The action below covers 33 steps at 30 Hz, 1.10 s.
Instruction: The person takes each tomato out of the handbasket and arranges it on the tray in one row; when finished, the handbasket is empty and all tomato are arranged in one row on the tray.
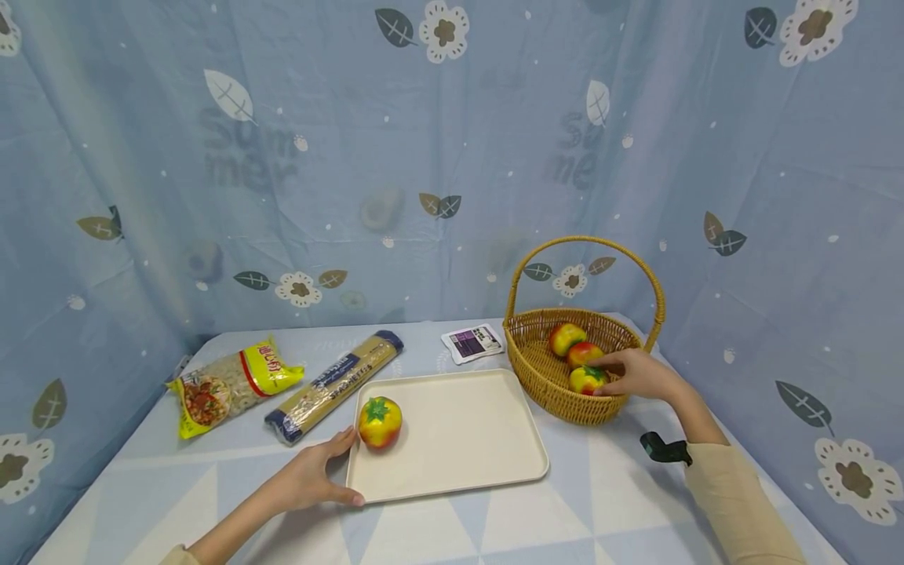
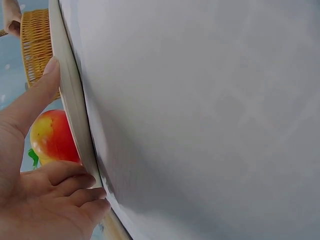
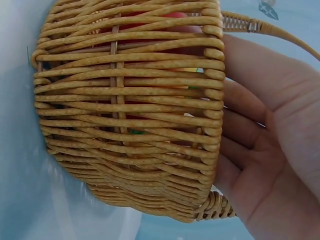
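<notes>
A cream tray (image 1: 459, 439) lies at the middle of the table with a red-and-yellow persimmon-like fruit (image 1: 380, 424), green calyx up, near its left edge. My left hand (image 1: 311, 475) holds the tray's front left corner, thumb along the rim and fingers curled against the side, as the left wrist view shows. To the right stands a wicker basket (image 1: 540, 384) with similar fruits (image 1: 567, 339) inside. Reaching over its rim, my right hand (image 1: 643, 375) has thumb and fingers around the nearest fruit (image 1: 586, 380); the wicker partly hides these fingertips in the right wrist view.
A yellow bag of pasta (image 1: 240, 384) and a long spaghetti packet (image 1: 335, 384) lie left of the tray. Behind it is a small white-and-purple packet (image 1: 473, 343). The basket's tall handle (image 1: 586, 239) arches above it. A patterned curtain (image 1: 452, 157) closes off the back and sides.
</notes>
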{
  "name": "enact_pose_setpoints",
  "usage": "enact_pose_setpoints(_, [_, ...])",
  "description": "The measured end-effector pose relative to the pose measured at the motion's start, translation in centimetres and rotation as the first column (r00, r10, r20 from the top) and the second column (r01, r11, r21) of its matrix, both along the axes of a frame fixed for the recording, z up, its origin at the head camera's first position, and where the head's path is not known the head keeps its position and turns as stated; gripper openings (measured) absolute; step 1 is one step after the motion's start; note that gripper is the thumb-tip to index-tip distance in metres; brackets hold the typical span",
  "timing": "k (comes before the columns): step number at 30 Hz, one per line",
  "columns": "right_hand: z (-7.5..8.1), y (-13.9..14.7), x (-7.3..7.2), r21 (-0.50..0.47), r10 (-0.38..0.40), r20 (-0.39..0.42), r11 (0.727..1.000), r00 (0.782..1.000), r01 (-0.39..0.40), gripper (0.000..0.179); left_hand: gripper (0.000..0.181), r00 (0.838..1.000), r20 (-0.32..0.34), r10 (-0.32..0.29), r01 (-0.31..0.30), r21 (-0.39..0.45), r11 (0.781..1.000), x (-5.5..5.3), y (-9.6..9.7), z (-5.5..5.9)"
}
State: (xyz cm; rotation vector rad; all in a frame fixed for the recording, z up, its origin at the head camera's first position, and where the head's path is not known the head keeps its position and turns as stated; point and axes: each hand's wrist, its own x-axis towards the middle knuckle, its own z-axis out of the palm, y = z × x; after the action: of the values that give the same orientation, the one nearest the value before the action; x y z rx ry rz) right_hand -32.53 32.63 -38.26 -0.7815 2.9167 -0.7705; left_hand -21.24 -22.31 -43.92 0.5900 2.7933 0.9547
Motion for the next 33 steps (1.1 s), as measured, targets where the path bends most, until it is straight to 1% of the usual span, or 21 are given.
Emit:
enact_pose_setpoints(3, [0.0,0.2,0.2,-0.020,-0.019,0.009,1.000,1.000,0.019,0.052,0.111,1.000,-0.004,-0.004,0.004,-0.001,1.000,0.0,0.0,0.0])
enact_pose_setpoints(6, [0.1,0.3,0.4,-0.031,-0.041,0.005,0.999,0.999,0.041,0.053,0.111,1.000,0.008,0.003,-0.003,0.001,1.000,0.0,0.0,0.0])
enact_pose_setpoints(12, [0.3,0.2,0.8,-0.059,-0.050,-0.015,0.997,0.999,0.049,0.056,0.111,1.000,0.022,0.014,-0.014,0.004,1.000,0.0,0.0,0.0])
enact_pose_setpoints(19, [0.8,-0.4,1.5,-0.076,-0.067,-0.034,0.995,0.997,0.064,0.061,0.110,1.000,0.027,0.004,-0.004,0.004,1.000,-0.1,0.0,0.0])
enact_pose_setpoints(26, [1.3,-0.9,1.9,-0.097,-0.040,-0.078,0.995,0.996,0.033,0.059,0.110,1.000,0.026,-0.003,0.003,0.005,1.000,-0.1,0.0,0.1])
enact_pose_setpoints(33, [2.0,-1.5,2.3,-0.100,-0.047,-0.112,0.994,0.993,0.036,0.059,0.110,0.999,0.038,0.009,-0.010,0.013,1.000,0.0,0.0,0.1])
